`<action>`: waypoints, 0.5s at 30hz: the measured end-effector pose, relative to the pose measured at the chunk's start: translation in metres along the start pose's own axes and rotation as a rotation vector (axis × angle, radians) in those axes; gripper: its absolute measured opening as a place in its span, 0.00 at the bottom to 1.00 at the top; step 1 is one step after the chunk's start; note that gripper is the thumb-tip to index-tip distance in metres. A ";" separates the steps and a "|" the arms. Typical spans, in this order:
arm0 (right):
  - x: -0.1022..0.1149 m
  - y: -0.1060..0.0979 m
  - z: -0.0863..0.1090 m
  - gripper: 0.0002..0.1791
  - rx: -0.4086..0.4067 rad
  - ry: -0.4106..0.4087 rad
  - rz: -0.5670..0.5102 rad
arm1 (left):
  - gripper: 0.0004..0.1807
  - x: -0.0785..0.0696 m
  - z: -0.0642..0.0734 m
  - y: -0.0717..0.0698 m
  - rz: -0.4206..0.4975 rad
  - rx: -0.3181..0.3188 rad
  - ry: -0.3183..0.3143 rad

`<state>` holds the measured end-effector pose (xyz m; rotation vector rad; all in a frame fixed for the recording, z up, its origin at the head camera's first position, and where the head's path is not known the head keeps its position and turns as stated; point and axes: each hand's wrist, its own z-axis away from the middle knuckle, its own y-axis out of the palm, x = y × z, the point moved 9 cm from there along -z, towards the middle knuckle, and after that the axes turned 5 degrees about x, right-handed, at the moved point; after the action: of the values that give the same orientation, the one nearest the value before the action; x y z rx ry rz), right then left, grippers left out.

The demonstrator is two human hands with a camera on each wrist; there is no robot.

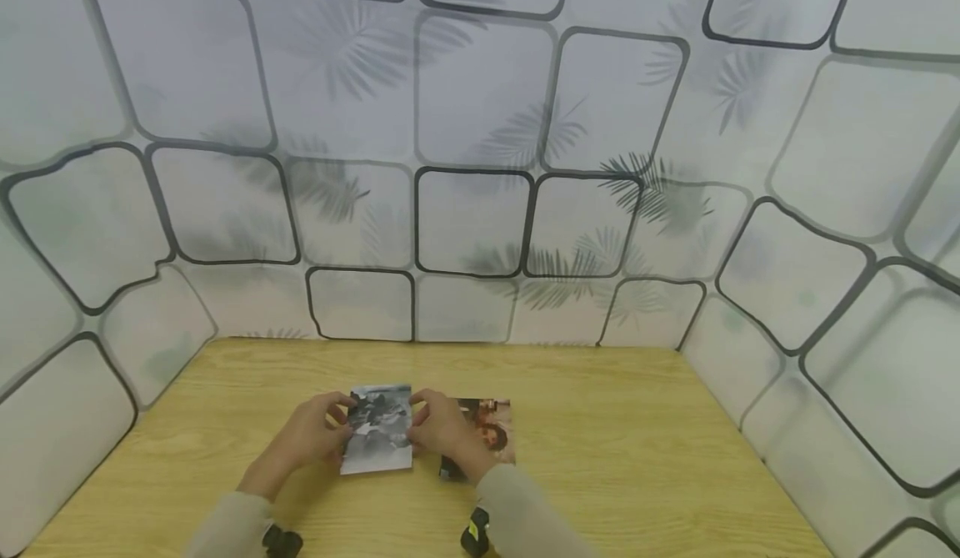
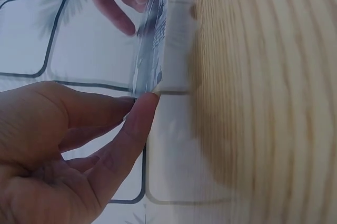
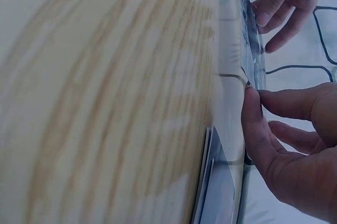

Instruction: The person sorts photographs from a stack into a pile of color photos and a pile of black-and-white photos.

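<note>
Photo (image 1: 378,431), black-and-white, is between my two hands, raised just above the wooden table (image 1: 637,424), left of centre in the head view. Left hand (image 1: 311,430): thumb and finger pinch its left edge. Right hand (image 1: 444,424): same grip on the right edge. Both grips narrow, only the sheet's thickness between the fingertips. Remaining fingers loosely bent, well away from the sheet. Both wrist views show the sheet nearly edge-on, with a gap between it and the tabletop; glossy on the side facing away from the wood.

Colour photo (image 1: 492,424), reddish-brown tones, lies flat on the table to the right, near the held one. My right hand and forearm cover part of its left side. Right wrist view shows more than one sheet edge there, layered; can't tell the exact count.

Light sleeves on both arms, left sleeve (image 1: 228,526) and right sleeve (image 1: 525,515). Patterned wall covering (image 1: 472,224) behind and at both sides: dark rounded outlines, grey leaf prints.
</note>
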<state>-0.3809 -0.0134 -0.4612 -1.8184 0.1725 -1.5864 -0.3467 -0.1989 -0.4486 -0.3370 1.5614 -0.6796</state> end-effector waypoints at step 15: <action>0.004 0.014 -0.009 0.25 0.021 0.013 0.041 | 0.24 0.007 0.000 -0.006 -0.005 0.009 -0.006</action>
<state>-0.3832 -0.0298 -0.4661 -1.7782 0.1966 -1.5664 -0.3483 -0.2080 -0.4510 -0.3359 1.5513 -0.6890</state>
